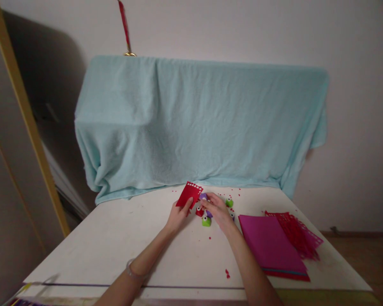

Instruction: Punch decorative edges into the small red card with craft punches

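My left hand point(178, 216) pinches a small red sheet of paper point(185, 197), thumb on top. Small cut-out holes run along the paper's far edge and round its right corner. At that right edge, my right hand point(219, 212) grips a small purple paper punch point(204, 196); fingers partly cover it, and I cannot tell whether the paper sits inside it. Below the hands stand a red punch point(199, 211), a green punch point(206, 221) and another purple one point(209, 214). Beyond my right hand lies a second green punch point(229, 202).
A stack of coloured sheets point(271, 242), magenta on top, lies at the right. Punched red paper scraps point(298, 233) overlap its far side. Tiny red bits point(227, 273) dot the white table point(115, 246). A light blue cloth point(204, 123) hangs behind.
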Demonstrator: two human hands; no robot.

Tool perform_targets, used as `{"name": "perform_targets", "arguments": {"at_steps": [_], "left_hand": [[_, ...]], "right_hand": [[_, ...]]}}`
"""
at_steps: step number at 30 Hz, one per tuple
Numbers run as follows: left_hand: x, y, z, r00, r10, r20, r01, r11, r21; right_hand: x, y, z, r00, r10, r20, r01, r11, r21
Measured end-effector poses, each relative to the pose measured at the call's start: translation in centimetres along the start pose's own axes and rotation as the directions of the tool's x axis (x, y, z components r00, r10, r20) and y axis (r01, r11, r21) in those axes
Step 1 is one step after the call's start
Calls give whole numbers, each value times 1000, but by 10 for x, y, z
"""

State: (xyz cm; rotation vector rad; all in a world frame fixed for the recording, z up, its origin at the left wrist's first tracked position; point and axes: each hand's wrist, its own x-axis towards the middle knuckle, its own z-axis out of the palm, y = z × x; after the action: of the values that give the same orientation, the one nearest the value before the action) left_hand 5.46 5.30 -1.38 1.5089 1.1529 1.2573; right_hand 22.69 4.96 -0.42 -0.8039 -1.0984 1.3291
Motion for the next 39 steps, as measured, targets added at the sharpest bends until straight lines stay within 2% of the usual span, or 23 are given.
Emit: {"name": "perform_targets", "arguments": {"at_steps": [11, 23, 34, 39], "left_hand": [[-2, 9, 0, 1000, 7, 12, -7, 1000, 6], [1, -7, 1, 998, 55, -10, -55, 998, -27], [1, -5, 1, 999, 37, -9, -37, 999, -12], [0, -2, 0, 999, 49, 11, -49, 999, 3]], "right_hand": [[-1, -4, 3, 1000, 12, 14, -13, 999, 47], [3, 3, -1, 1000, -3, 11, 2, 999, 48], [0, -6, 2, 1000, -2, -24, 3, 999, 40], [0, -9, 2, 999, 0, -47, 7, 990, 140]]}}
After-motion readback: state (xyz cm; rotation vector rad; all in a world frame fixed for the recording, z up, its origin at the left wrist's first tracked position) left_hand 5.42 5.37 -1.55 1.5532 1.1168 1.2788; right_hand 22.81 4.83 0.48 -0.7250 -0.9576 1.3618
